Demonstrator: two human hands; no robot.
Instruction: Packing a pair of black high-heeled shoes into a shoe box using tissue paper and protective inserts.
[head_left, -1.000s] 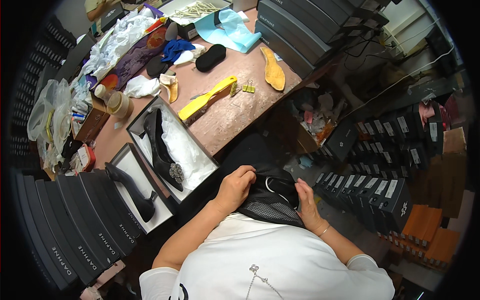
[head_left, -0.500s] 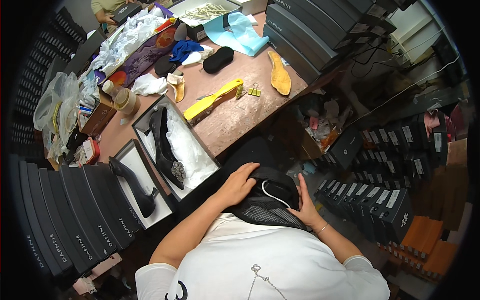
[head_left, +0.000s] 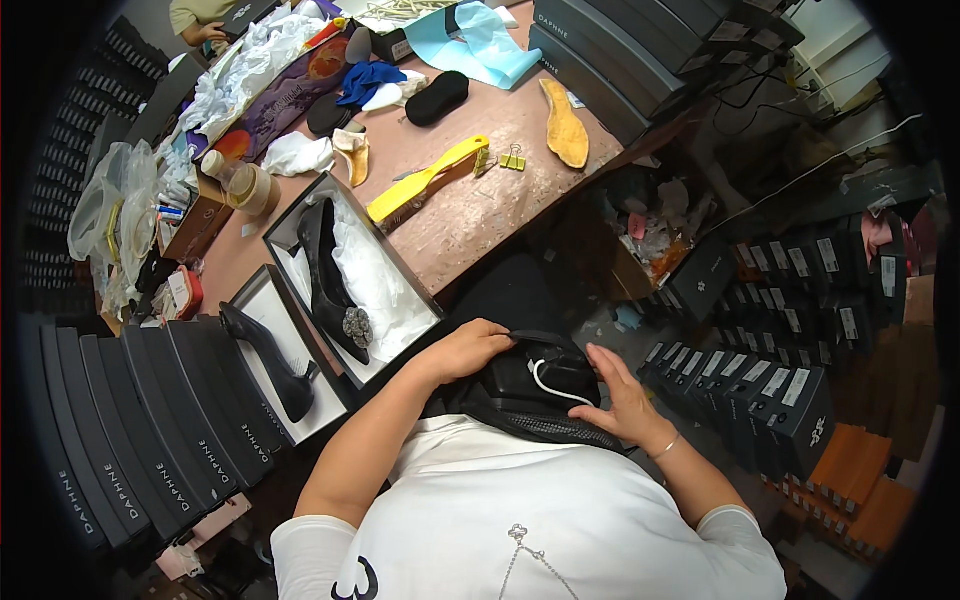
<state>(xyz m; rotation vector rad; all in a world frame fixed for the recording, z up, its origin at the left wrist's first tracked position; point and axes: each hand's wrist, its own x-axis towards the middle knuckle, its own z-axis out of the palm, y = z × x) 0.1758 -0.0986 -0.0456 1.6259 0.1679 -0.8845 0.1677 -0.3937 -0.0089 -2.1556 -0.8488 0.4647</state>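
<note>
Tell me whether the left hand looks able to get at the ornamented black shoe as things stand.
Probably yes: the shoe lies uncovered in an open box; nothing visible blocks the way. The left hand, at the edge of the black bag, would likely need to leave first.

Table (head_left: 455,245): pinkish top | directly on it: yellow brush (head_left: 428,180), binder clip (head_left: 512,162), orange-tan insole (head_left: 566,125), black oval pad (head_left: 438,98)

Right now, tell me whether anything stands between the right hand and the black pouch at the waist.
Nothing visible does: the right hand is at the side of the black pouch, with the white cord running toward its thumb.
</note>
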